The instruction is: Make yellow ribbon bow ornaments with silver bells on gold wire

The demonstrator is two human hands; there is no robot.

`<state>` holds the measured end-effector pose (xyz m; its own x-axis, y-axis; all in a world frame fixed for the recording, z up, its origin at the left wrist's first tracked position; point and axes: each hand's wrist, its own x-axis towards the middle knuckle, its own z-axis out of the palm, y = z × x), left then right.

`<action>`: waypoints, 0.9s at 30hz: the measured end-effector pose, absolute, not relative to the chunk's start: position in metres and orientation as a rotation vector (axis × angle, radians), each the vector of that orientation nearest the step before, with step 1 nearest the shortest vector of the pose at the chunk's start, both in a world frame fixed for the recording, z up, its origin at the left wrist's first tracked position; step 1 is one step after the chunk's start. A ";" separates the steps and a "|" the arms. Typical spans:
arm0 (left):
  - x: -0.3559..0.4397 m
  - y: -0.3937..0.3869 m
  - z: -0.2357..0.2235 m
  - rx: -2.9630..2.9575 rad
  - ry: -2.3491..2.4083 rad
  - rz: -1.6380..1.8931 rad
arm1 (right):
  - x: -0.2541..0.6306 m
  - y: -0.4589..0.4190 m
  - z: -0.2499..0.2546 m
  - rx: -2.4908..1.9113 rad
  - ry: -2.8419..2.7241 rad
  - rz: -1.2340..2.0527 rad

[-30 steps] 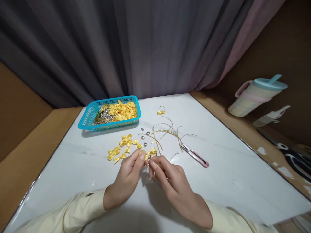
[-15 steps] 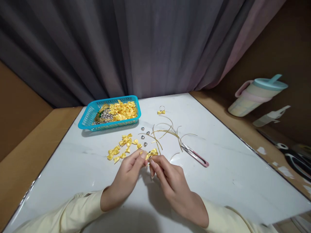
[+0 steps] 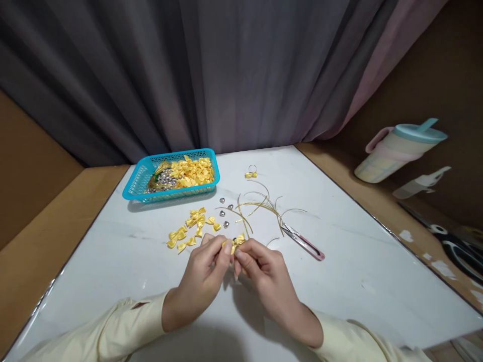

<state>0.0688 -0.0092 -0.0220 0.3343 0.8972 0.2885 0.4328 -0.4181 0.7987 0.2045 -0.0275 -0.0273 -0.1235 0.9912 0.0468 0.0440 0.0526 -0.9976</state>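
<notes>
A yellow ribbon bow [image 3: 237,242] is pinched between my two hands, just above the near middle of the table. My left hand [image 3: 206,274] grips its left end with thumb and forefinger. At its right side, the fingers of my right hand [image 3: 267,279] are closed on the bow; any wire in them is too small to make out. Several loose yellow bows [image 3: 196,217] lie to the left beyond my hands. Silver heart beads [image 3: 226,224] sit just past my fingertips. Gold wire pieces [image 3: 260,205] are scattered to the right of the beads.
A blue basket [image 3: 130,187] holds more bows, beads and wire. Pink thread snips [image 3: 307,245] lie right of my hands. A ring with a bow [image 3: 251,174] is at the back. On the right stand a tumbler [image 3: 392,151] and small bottle [image 3: 418,183], near black scissors [image 3: 458,251].
My left hand has shifted slightly right, closer to my right hand, and its grip covers more of the bow's left end. The bow has tilted a little between my fingers.
</notes>
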 end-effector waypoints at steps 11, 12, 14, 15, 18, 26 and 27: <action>0.072 -0.013 -0.024 2.229 1.128 1.046 | 0.197 -0.032 -0.029 -1.147 -1.229 1.282; 0.072 -0.013 -0.024 2.254 1.132 1.051 | 0.197 -0.032 -0.029 -1.151 -1.218 1.289; 0.072 -0.013 -0.023 2.305 1.132 1.058 | 0.197 -0.033 -0.029 -1.153 -1.200 1.301; 0.072 -0.012 -0.023 2.326 1.129 1.058 | 0.197 -0.033 -0.029 -1.151 -1.196 1.304; 0.071 -0.009 -0.019 2.357 1.128 1.036 | 0.198 -0.032 -0.029 -1.124 -1.217 1.317; 0.062 0.000 -0.013 2.311 1.194 1.074 | 0.205 -0.030 -0.033 -1.103 -1.502 1.249; 0.061 0.000 -0.013 2.297 1.205 1.073 | 0.205 -0.030 -0.032 -1.115 -1.544 1.223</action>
<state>0.0611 -0.0003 -0.0128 0.3574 0.8086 0.4673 0.5576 -0.5862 0.5878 0.2053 -0.0304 -0.0321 -0.2409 0.9665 0.0886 0.1351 0.1238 -0.9831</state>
